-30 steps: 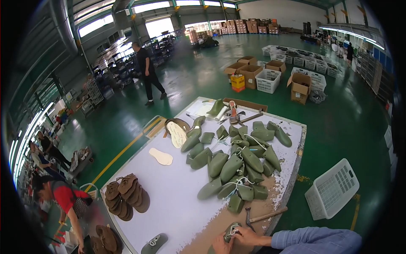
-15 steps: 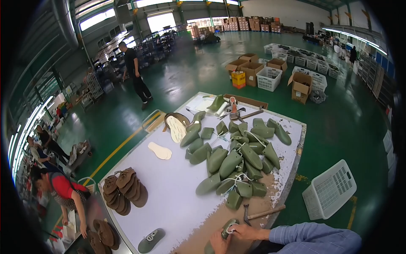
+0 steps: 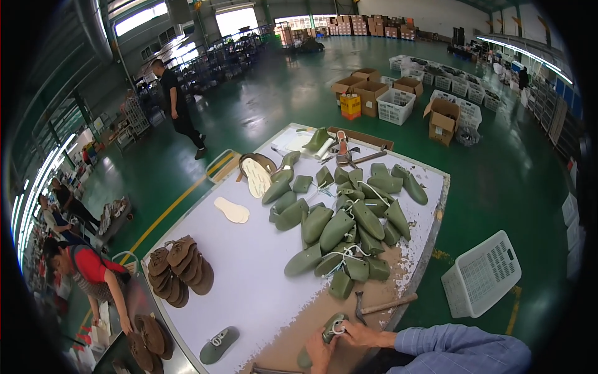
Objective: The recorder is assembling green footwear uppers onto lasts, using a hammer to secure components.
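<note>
At the table's near edge my left hand (image 3: 321,351) is closed around a green shoe last (image 3: 331,326), its toe pointing down toward me. My right hand (image 3: 359,333) has its fingers pinched at the last's upper end, on a loop of white cord (image 3: 338,325). Just beyond the right hand lies a hammer (image 3: 386,304) with a wooden handle. To the left, a single green last (image 3: 219,345) with white cord on top rests on the table. A heap of green lasts (image 3: 337,234), some with white cords, covers the middle right.
Brown shoe uppers (image 3: 188,265) are stacked on the table's left side. Pale insoles (image 3: 232,210) and tools (image 3: 352,157) lie farther back. A white plastic basket (image 3: 481,274) stands on the floor at right. A co-worker in red (image 3: 96,271) bends over the adjoining bench.
My right hand has shifted slightly right, and the white cord loop shows more clearly on the held last. The person in black has walked left. The whole view has tilted a little.
</note>
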### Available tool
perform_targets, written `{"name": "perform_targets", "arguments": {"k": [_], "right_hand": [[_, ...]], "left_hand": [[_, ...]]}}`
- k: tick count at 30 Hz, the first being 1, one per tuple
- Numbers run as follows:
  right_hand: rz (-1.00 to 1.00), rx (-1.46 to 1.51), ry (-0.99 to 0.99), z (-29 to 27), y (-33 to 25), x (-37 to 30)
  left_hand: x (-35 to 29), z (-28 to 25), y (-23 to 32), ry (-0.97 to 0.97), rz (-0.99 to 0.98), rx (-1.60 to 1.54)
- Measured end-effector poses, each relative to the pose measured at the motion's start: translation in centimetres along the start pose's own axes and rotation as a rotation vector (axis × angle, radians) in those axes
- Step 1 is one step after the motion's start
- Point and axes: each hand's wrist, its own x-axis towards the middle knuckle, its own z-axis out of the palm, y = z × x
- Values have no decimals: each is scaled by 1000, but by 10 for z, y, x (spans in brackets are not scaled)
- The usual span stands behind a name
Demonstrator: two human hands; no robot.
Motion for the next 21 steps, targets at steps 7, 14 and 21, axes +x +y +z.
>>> {"name": "perform_targets", "arguments": {"k": [7,14,21], "right_hand": [[-25,-44,134,11,24,31],[367,489,172,9,24,32],[192,203,123,3,-3,26]], "left_hand": [[15,-6,5,50,-27,-7],[33,-14,11,9,-62,-32],[17,-18,12,29,-43,-40]]}}
